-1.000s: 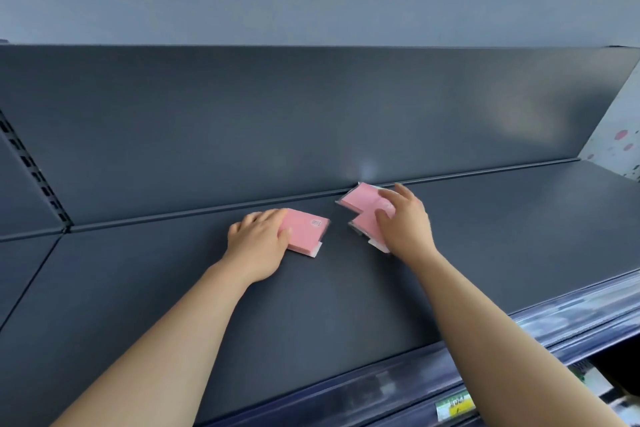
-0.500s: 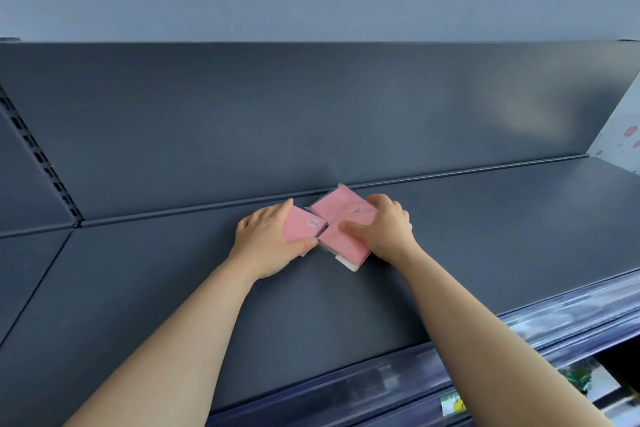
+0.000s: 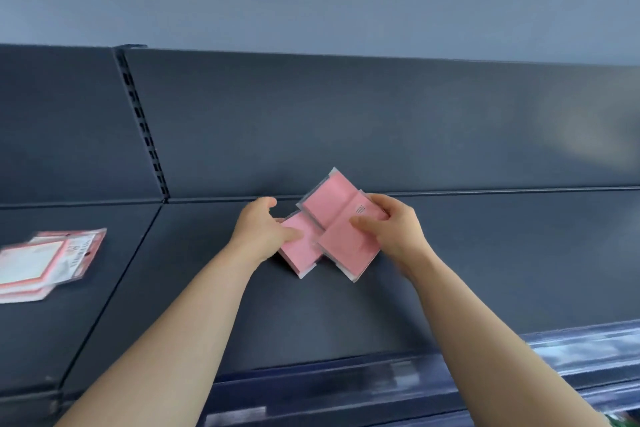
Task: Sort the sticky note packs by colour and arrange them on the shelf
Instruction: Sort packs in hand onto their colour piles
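Note:
Pink sticky note packs in clear wrap lie bunched together on the dark grey shelf [image 3: 346,315] near its back panel. My left hand [image 3: 261,230] holds the lower left pink pack [image 3: 299,255] with thumb on top. My right hand [image 3: 389,227] grips two overlapping pink packs [image 3: 337,218], thumb pressed on the front one, whose corner lies over the left pack. The edges of the packs touch one another.
On the neighbouring shelf section at the left lie packs of white notes with orange-red borders [image 3: 45,262]. A slotted upright [image 3: 143,128] divides the two sections. A price rail [image 3: 381,388] runs along the shelf's front edge.
Both hands have drawn the pink packs closer together and the right packs now overlap the left one. The view has swung left, bringing the orange-bordered packs into sight.

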The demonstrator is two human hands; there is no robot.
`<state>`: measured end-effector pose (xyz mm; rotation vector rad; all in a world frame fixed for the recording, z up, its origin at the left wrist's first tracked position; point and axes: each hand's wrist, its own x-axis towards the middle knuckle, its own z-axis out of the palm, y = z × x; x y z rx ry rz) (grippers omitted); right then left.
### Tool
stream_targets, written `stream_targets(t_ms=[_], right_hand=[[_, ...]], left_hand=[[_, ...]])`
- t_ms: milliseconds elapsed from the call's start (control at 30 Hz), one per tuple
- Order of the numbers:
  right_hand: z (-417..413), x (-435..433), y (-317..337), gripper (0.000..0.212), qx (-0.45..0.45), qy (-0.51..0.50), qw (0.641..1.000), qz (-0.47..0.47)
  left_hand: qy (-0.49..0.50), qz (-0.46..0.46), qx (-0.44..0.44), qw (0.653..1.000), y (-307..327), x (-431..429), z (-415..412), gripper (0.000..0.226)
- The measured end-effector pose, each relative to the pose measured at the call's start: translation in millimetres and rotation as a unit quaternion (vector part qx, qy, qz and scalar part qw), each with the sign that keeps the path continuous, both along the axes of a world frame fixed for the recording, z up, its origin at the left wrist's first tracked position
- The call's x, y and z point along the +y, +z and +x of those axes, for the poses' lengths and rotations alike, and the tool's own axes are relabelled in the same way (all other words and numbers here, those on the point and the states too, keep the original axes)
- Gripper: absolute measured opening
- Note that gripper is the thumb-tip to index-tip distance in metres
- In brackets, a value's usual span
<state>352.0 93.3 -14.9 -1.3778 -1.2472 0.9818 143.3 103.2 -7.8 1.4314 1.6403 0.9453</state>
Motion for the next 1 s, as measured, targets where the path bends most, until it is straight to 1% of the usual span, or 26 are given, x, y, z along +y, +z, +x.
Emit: stream_targets(t_ms=[67, 100, 133, 267, 467, 533, 600, 733, 867, 1000], right_hand=[[-22.4, 2.9, 0.9, 0.03, 0.014, 0.02, 1.0, 0.005], [-34.2, 3.8, 1.1, 0.03, 0.018, 0.03, 0.999, 0.006], [-46.5, 4.3, 1.7, 0.03, 0.02, 0.04, 0.999, 0.007], [-98.0, 3.7, 5.9, 0.027, 0.03, 0.079, 0.996, 0.008], [-185.8, -4.6, 20.3, 0.028, 0.037, 0.102, 0.994, 0.02], [-220.8, -9.8, 27.4, 0.028, 0.05, 0.113, 0.992, 0.023], [-256.4, -16.3, 34.9, 0.028, 0.058, 0.125, 0.99, 0.028], [-324.9, -27.7, 46.3, 0.026, 0.064, 0.136, 0.988, 0.04], [-386.5, -35.2, 58.2, 0.027, 0.067, 0.138, 0.987, 0.051], [-443.3, -44.0, 62.8, 0.024, 0.08, 0.159, 0.983, 0.049]], left_hand=[[0.019, 0.0, 0.0, 1.0, 2.0, -9.7, -22.3, 0.036], [0.03, 0.002, -0.006, 1.0, 2.5, -15.0, -35.0, 0.025], [0.042, 0.006, -0.014, 0.999, 2.5, -19.3, -48.5, 0.024], [0.084, 0.018, -0.051, 0.995, 0.9, -35.1, -106.4, 0.032], [0.159, 0.074, -0.065, 0.982, 4.0, -65.4, -190.9, 0.028], [0.186, 0.084, -0.084, 0.975, 10.3, -77.9, -224.7, 0.026], [0.206, 0.1, -0.1, 0.968, 18.4, -89.3, -258.3, 0.029], [0.233, 0.136, -0.085, 0.959, 33.8, -113.8, -324.4, 0.036], [0.273, 0.185, -0.073, 0.941, 44.1, -138.0, -391.1, 0.033], [0.292, 0.203, -0.068, 0.932, 51.1, -152.7, -442.2, 0.032]])
